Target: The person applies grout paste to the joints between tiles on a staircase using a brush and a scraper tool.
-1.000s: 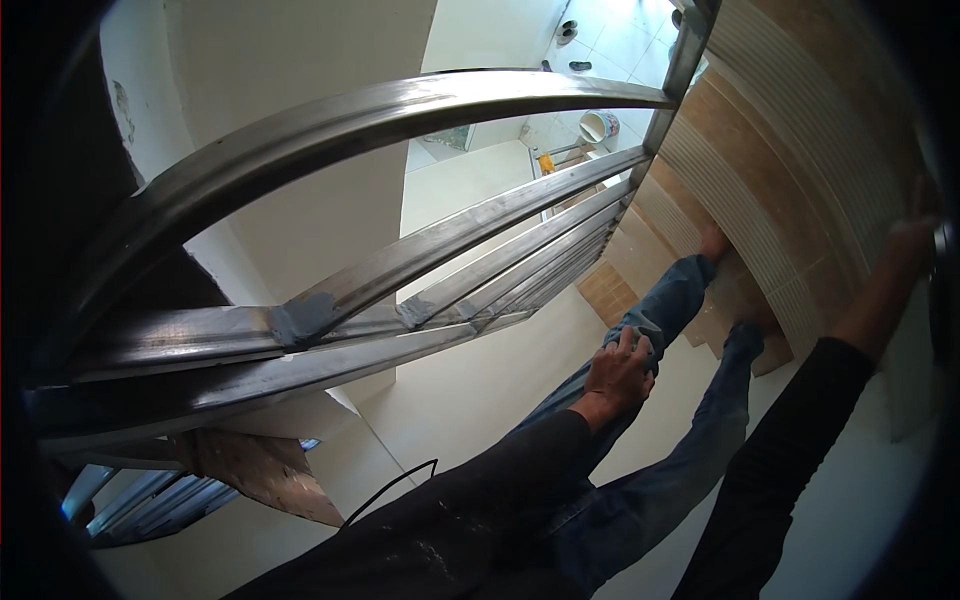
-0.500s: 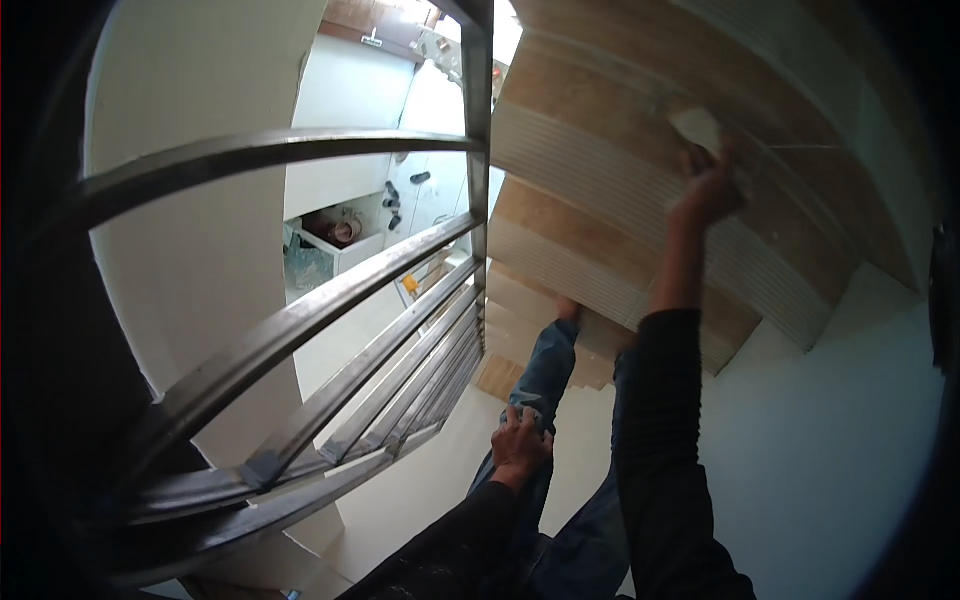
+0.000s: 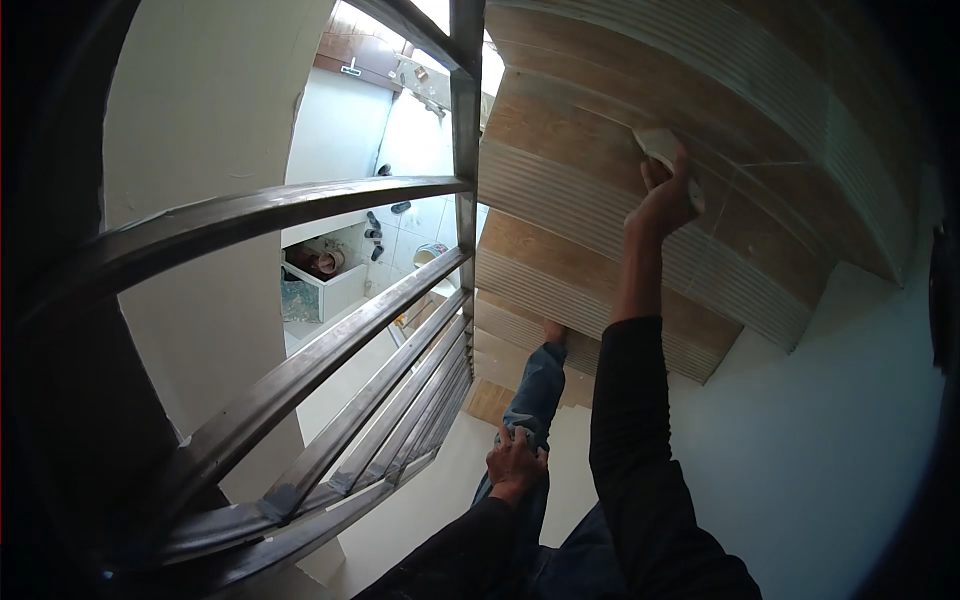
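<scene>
My right hand is closed around a pale, flat-bladed tool, whose light edge touches a brown wood-look stair tread. What the tool is exactly cannot be made out. Ribbed pale strips run along the step edges below it. My left hand rests on my knee in blue jeans, its fingers curled over a greyish bunched thing or fold of cloth that is too small to name.
A metal railing runs down the left side of the stairs. Below it are a white-walled box, several dark slippers and a bucket. A pale wall stands at the right.
My right hand and the tool have moved left and slightly down in view. The tool's blade is turned differently. The view has shifted a little; my left hand stays on the knee.
</scene>
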A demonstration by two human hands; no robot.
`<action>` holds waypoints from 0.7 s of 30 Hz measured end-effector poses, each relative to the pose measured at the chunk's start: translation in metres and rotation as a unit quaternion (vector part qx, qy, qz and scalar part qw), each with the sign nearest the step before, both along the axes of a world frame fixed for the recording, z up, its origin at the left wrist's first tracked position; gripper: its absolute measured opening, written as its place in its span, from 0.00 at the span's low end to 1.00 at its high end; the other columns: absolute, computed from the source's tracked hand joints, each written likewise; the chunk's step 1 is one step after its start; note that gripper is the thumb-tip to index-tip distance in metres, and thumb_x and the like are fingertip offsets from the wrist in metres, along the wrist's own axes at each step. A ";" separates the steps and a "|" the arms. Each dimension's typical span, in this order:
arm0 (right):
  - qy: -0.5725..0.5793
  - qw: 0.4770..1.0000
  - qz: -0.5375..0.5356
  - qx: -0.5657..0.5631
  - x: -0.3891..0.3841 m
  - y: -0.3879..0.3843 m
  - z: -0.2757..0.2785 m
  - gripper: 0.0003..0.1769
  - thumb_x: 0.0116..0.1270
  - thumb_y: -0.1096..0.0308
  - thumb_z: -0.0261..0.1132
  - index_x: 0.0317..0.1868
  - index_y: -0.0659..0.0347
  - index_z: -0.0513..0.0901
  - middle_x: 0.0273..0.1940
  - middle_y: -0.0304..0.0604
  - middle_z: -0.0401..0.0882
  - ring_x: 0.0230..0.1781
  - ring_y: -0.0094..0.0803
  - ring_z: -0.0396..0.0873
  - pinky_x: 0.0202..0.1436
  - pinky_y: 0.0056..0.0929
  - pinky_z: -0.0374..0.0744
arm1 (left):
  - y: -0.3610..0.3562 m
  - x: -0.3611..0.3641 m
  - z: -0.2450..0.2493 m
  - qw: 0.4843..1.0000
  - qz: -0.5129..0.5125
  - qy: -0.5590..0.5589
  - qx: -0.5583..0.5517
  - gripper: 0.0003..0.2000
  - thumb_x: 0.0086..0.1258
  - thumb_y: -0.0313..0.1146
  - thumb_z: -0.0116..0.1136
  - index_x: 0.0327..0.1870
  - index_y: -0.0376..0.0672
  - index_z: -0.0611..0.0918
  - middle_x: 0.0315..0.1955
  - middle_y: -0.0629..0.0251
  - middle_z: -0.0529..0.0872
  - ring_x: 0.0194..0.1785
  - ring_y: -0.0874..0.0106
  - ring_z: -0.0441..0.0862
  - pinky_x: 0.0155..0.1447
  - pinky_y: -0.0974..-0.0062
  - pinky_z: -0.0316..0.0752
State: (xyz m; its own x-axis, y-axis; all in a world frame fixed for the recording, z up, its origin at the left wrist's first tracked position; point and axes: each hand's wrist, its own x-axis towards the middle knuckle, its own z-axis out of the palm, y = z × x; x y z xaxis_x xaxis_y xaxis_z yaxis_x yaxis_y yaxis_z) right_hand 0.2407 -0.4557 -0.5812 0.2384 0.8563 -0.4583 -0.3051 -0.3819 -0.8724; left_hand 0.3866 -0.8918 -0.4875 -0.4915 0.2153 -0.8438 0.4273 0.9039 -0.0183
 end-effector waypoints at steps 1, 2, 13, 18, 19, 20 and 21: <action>-0.001 1.000 0.000 0.001 -0.009 -0.001 -0.008 0.31 0.77 0.52 0.71 0.64 0.74 0.80 0.55 0.57 0.86 0.54 0.42 0.90 0.51 0.34 0.95 | 0.000 0.000 0.000 1.000 0.008 -0.005 -0.002 0.26 0.61 0.47 0.71 0.56 0.40 0.82 0.50 0.49 0.80 0.46 0.48 0.90 0.51 0.51 0.85; -0.025 0.999 -0.027 0.026 -0.031 -0.009 -0.010 0.28 0.78 0.53 0.71 0.63 0.72 0.82 0.59 0.56 0.83 0.58 0.42 0.88 0.52 0.33 0.94 | 0.000 -0.001 -0.001 1.000 0.006 -0.005 -0.003 0.26 0.61 0.47 0.71 0.56 0.40 0.82 0.50 0.49 0.80 0.46 0.48 0.90 0.51 0.51 0.85; 0.073 0.985 0.137 0.075 -0.103 -0.044 0.000 0.18 0.80 0.63 0.67 0.65 0.56 0.86 0.58 0.46 0.82 0.60 0.38 0.85 0.57 0.36 0.91 | 0.001 -0.007 0.000 1.000 0.000 -0.003 -0.002 0.26 0.60 0.47 0.70 0.57 0.41 0.83 0.53 0.46 0.82 0.46 0.46 0.90 0.48 0.50 0.86; -0.054 0.998 0.003 -0.025 0.075 -0.002 -0.008 0.23 0.80 0.57 0.67 0.67 0.63 0.84 0.63 0.52 0.82 0.61 0.42 0.86 0.52 0.35 0.93 | -0.002 -0.006 -0.001 1.000 0.013 0.001 0.006 0.27 0.60 0.48 0.70 0.57 0.41 0.83 0.53 0.46 0.83 0.45 0.46 0.91 0.47 0.50 0.86; -0.052 0.998 0.003 -0.023 0.063 -0.009 -0.018 0.23 0.80 0.57 0.67 0.67 0.63 0.84 0.63 0.52 0.82 0.61 0.42 0.86 0.52 0.35 0.93 | -0.003 -0.004 -0.002 1.000 0.011 0.000 0.005 0.27 0.60 0.48 0.70 0.57 0.41 0.83 0.54 0.46 0.83 0.45 0.46 0.91 0.47 0.50 0.86; -0.017 0.999 0.043 -0.008 0.035 -0.022 -0.028 0.24 0.80 0.56 0.67 0.67 0.63 0.84 0.63 0.51 0.83 0.60 0.42 0.87 0.51 0.35 0.93 | -0.004 -0.003 -0.004 1.000 0.007 0.000 0.003 0.27 0.60 0.48 0.69 0.57 0.41 0.83 0.54 0.46 0.82 0.45 0.46 0.91 0.47 0.50 0.86; 0.018 0.996 0.082 0.005 0.001 -0.035 -0.034 0.24 0.80 0.55 0.67 0.66 0.62 0.84 0.62 0.51 0.84 0.59 0.41 0.87 0.51 0.35 0.93 | -0.003 -0.004 -0.005 1.000 0.006 0.003 0.002 0.27 0.60 0.48 0.69 0.57 0.41 0.83 0.54 0.46 0.82 0.45 0.46 0.91 0.47 0.50 0.86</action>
